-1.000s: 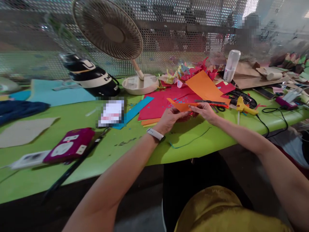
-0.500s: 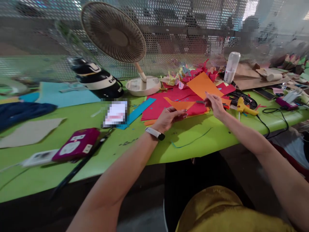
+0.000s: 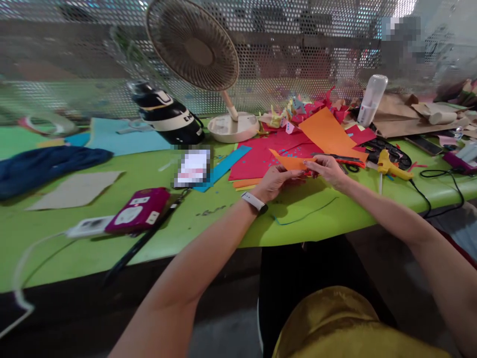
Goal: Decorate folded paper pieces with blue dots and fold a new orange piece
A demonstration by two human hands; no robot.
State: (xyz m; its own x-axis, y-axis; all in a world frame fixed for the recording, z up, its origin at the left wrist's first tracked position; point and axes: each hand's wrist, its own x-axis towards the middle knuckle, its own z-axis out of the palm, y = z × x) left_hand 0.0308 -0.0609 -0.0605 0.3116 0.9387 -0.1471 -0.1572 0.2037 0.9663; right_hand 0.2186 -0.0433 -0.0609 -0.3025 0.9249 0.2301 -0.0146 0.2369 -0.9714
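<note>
My left hand (image 3: 276,180) and my right hand (image 3: 325,169) both pinch a small orange paper piece (image 3: 288,161) just above the green table (image 3: 208,219). A white watch sits on my left wrist. Under and behind the piece lie red paper sheets (image 3: 268,154) and a larger orange sheet (image 3: 328,132). Scissors with orange handles (image 3: 345,160) lie just right of my right hand.
A beige desk fan (image 3: 197,47) stands at the back, a black-and-white bottle (image 3: 167,114) left of it. A yellow glue gun (image 3: 391,168) with a black cord, a magenta power strip (image 3: 137,214), a glue bottle (image 3: 368,99) and folded paper shapes (image 3: 298,109) lie around.
My right hand reached up and right toward the scissors, then came back to the orange piece. The view has shifted, so everything sits further right in the picture.
</note>
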